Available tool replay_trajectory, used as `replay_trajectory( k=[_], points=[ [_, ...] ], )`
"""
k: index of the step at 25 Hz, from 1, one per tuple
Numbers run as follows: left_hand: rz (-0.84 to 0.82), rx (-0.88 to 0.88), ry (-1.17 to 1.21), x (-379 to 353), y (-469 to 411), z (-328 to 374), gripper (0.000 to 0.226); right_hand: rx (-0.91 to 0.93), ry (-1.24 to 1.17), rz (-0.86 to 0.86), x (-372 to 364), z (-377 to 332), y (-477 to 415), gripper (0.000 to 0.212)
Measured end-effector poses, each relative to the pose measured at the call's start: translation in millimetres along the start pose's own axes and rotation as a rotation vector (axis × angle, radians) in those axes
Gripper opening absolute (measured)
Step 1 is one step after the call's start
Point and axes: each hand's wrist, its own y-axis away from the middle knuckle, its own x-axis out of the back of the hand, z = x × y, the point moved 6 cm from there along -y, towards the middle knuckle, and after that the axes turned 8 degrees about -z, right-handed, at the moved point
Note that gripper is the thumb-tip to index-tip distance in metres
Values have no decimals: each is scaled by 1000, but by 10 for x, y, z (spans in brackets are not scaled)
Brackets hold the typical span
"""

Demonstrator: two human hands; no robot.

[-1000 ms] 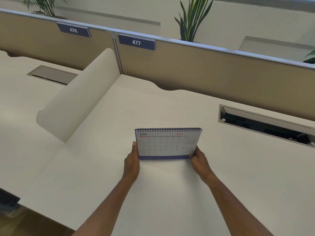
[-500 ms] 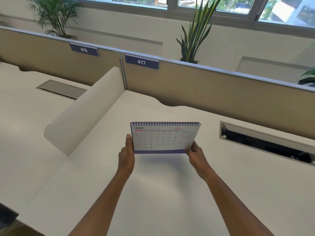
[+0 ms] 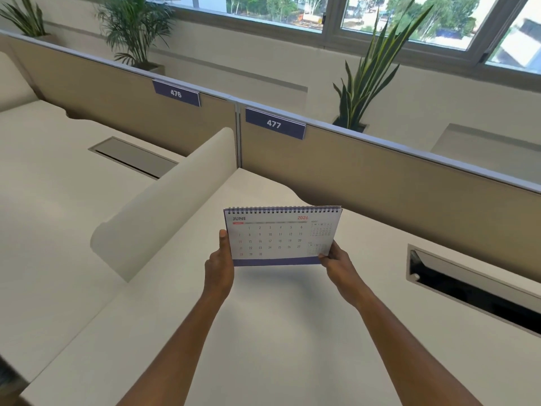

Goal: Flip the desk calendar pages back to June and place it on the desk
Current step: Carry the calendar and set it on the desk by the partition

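The left hand (image 3: pixel 219 266) grips the desk calendar (image 3: pixel 281 234) by its lower left edge, thumb up the side, while the right hand (image 3: pixel 336 263) pinches the lower right corner. The calendar shows JUNE and sits lifted off the white desk (image 3: pixel 278 332), its shadow below, in front of the 477 label (image 3: pixel 275 123).

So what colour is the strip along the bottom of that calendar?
Purple-blue, on the desk calendar, seen in the head view.

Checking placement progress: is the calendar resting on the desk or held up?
Held up. Both the left hand and right hand grip the calendar; its shadow falls on the desk below.
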Motion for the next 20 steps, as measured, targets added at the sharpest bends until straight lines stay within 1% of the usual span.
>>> replay_trajectory(
  k=[3, 6, 9, 11, 14, 16, 20],
  points=[
    [26, 22, -8, 23, -221, -37, 89, -13, 17, -34, -42, 7, -268, 61],
    [37, 38, -16, 40, -446, -82, 84, -29, 39, -66, -74, 19, -604, 60],
    [66, 40, -27, 75, -680, -106, 85, -28, 74, -83, -106, 25, -983, 60],
    [105, 34, -36, 106, -848, -119, 90, -27, 122, -88, -146, 26, -1220, 61],
    [143, 23, -45, 163, -1121, -113, 94, -24, 201, -88, -213, -4, -1561, 68],
    [143, 10, -60, 177, -1294, -114, 92, -37, 226, -91, -237, -1, -1744, 71],
    [89, -8, -107, 119, -1555, -178, 83, -58, 221, -63, -226, 137, -2021, 69]
  ],
)
